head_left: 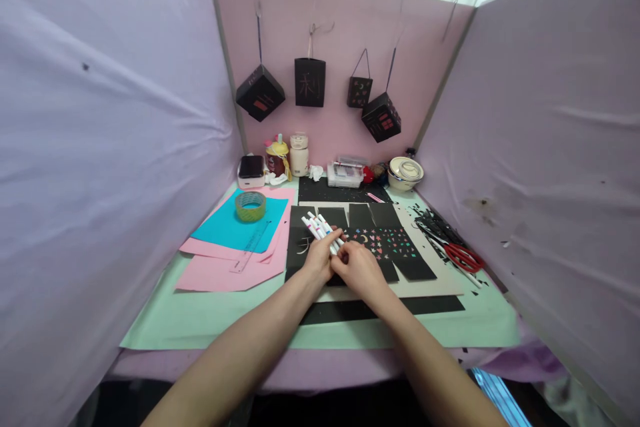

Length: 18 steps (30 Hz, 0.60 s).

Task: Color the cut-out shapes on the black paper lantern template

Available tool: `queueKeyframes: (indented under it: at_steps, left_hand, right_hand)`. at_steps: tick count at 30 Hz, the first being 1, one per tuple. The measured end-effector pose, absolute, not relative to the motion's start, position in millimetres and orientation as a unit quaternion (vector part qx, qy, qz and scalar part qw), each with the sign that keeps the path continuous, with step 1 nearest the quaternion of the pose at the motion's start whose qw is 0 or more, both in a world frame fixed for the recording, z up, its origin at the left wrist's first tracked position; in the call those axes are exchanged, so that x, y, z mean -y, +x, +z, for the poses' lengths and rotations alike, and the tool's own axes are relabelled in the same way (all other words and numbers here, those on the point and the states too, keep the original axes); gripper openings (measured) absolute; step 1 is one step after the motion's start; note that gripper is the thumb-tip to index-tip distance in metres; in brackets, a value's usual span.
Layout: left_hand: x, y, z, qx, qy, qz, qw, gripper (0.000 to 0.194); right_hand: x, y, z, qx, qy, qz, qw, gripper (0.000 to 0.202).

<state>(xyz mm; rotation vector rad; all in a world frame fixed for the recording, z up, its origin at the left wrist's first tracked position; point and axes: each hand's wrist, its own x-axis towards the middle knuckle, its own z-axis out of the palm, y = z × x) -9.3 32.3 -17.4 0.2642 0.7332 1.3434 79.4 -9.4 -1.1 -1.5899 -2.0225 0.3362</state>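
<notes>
My left hand is closed around a bundle of several white markers, whose ends point up and to the left. Close beside it on the right, my right hand has its fingers bent at the lower ends of the markers; what its fingertips grip is hidden. Under both hands lies a cut black card sheet with slits along its edges. Small coloured stars, hearts and a moon decorate its middle. A pale board is beneath the card.
Tape and a clear ruler lie on blue paper at left, over pink paper. Red-handled scissors and black scraps are at right. Bottles and a bowl stand behind; black boxes hang above.
</notes>
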Motion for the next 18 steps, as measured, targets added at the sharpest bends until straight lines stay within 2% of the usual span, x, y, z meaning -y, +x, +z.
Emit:
queueKeyframes:
  at_steps: [9, 15, 18]
  left_hand:
    - [-31.7, -7.4, -16.6, -0.324, 0.1, 0.593, 0.73, 0.026]
    - [-27.2, -3.8, -19.3, -0.413, 0.158, 0.672, 0.594, 0.03]
    - [-26.8, -3.6, -18.5, -0.436, 0.163, 0.684, 0.562, 0.032]
  right_hand:
    - [2.4, 89.7, -8.5, 0.692, -0.541, 0.278, 0.389, 0.021]
    - [7.0, 64.7, -27.2, 0.644, -0.55, 0.216, 0.486, 0.017]
    - [8.1, 57.5, -30.4, 0.632, -0.546, 0.189, 0.516, 0.015]
